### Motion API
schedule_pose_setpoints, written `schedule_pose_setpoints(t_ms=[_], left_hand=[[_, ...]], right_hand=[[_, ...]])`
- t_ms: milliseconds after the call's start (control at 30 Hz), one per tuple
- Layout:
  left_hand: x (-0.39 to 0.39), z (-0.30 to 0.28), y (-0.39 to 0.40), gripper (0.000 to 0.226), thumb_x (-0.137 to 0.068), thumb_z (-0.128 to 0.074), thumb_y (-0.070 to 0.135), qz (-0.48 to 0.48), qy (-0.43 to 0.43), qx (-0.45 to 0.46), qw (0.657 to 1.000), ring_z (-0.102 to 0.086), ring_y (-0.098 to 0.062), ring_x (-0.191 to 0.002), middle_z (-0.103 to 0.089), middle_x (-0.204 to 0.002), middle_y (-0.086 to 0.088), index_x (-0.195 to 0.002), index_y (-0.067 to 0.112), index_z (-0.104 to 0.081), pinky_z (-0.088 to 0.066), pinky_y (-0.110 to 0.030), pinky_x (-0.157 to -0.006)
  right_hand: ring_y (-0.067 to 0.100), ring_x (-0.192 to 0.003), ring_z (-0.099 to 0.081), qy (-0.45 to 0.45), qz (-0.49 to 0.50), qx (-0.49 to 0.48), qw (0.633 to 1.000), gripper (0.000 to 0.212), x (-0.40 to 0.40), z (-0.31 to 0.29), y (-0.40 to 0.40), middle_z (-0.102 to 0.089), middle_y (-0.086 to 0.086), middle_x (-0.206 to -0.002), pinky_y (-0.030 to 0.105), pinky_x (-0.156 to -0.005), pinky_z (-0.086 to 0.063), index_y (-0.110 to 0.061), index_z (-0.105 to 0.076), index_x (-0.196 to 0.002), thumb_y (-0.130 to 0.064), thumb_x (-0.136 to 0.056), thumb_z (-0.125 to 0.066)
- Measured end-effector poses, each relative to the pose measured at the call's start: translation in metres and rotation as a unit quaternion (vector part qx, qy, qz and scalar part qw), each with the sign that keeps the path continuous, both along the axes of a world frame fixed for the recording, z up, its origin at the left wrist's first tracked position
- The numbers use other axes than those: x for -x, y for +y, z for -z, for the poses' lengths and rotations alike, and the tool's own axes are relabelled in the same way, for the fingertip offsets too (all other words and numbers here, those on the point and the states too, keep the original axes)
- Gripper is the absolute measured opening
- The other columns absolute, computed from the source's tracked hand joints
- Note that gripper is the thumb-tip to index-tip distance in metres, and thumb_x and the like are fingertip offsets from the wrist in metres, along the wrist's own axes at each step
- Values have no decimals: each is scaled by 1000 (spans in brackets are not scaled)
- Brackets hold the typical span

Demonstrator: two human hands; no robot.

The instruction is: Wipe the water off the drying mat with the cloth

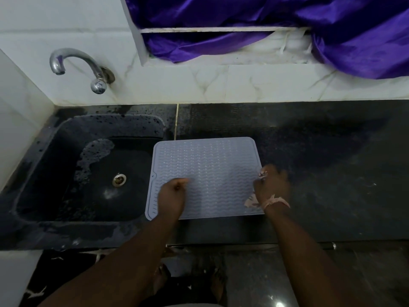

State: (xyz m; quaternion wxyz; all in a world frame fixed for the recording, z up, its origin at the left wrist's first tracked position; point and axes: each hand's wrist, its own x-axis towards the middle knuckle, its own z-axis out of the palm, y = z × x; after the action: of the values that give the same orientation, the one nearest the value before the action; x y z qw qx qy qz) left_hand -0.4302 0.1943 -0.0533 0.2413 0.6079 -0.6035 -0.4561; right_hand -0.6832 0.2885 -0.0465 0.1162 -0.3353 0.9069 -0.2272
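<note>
Right hand (pixel 272 185) fingers grip cloth (pixel 263 173) at mat (pixel 205 165) edge; left hand (pixel 173 192) curled, holding nothing.

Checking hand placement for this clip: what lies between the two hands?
In the head view, only bare ribbed surface of the drying mat lies between the left hand and the right hand, which grips the cloth.
</note>
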Motion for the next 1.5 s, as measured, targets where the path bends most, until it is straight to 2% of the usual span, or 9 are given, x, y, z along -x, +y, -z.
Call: schedule_pose_setpoints(t_ms=[167,267,400,600,767,867,1067,1267,1500], left_hand=[[-69,22,-22,46,-82,-72,21,-49,-254,-17,966,-62,-35,-109,-62,-124,-12,-127,28,-64,-54,-45,-91],[-93,28,-28,42,-79,-84,27,-20,-158,-112,981,-67,-23,-93,-71,-107,-3,-116,13,-69,-52,-33,-82],[-117,40,-41,34,-67,-92,34,-4,-104,-156,982,-73,-18,-86,-77,-92,2,-95,21,-77,-59,-42,-88],[-129,41,-56,16,-82,-80,8,15,-31,-198,980,-69,-17,-81,-76,-95,-6,-95,16,-77,-54,-25,-72],[-140,38,-65,12,-88,-70,1,60,-33,-227,972,-62,-13,-58,-73,-80,-11,-90,12,-75,-47,-16,-44],[-142,41,-68,9,-84,-76,3,53,3,-259,964,-63,-20,-68,-74,-99,-22,-88,11,-73,-50,-24,-57],[-140,49,-61,16,-83,-78,3,7,27,-237,971,-65,-25,-83,-74,-101,-18,-98,4,-73,-54,-32,-78],[-134,52,-58,15,-82,-78,1,-20,24,-215,976,-64,-25,-84,-73,-98,-17,-96,2,-74,-54,-33,-78],[-132,44,-59,20,-83,-71,-5,-13,0,-220,975,-71,-31,-84,-75,-99,-21,-100,5,-77,-59,-36,-75]], right_hand=[[43,-98,-54,113,-75,-87,987,34,-36,40,-5,-55,26,-117,45,-80,-48,-5,-64,-116,-10,-84,-53],[44,-96,-56,106,-50,-59,991,30,-56,43,-14,-58,27,-112,46,-79,-48,-2,-66,-109,-2,-79,-61],[36,-80,-59,100,-54,-20,993,16,-96,46,-27,-61,21,-99,40,-72,-51,-4,-68,-97,-5,-83,-60],[36,-81,-60,56,-134,-18,989,27,-229,41,-71,-59,20,-100,40,-70,-54,-6,-66,-100,-16,-80,-51],[29,-89,-60,-164,-191,49,967,15,-279,11,-87,-60,12,-102,37,-78,-51,-12,-62,-99,-20,-87,-60],[23,-82,-64,-235,-133,126,955,3,-238,-2,-67,-65,7,-88,40,-74,-55,-13,-61,-90,-15,-88,-61],[39,-94,-65,-14,116,-39,992,19,-92,7,-2,-67,20,-103,39,-81,-51,-12,-59,-105,-19,-87,-58],[37,-95,-62,29,26,-83,996,29,-143,17,-18,-59,19,-109,39,-80,-51,-9,-55,-119,-21,-93,-51],[30,-92,-60,-169,-87,-11,982,21,-279,0,-66,-58,10,-105,33,-75,-47,-13,-56,-103,-24,-85,-57]])
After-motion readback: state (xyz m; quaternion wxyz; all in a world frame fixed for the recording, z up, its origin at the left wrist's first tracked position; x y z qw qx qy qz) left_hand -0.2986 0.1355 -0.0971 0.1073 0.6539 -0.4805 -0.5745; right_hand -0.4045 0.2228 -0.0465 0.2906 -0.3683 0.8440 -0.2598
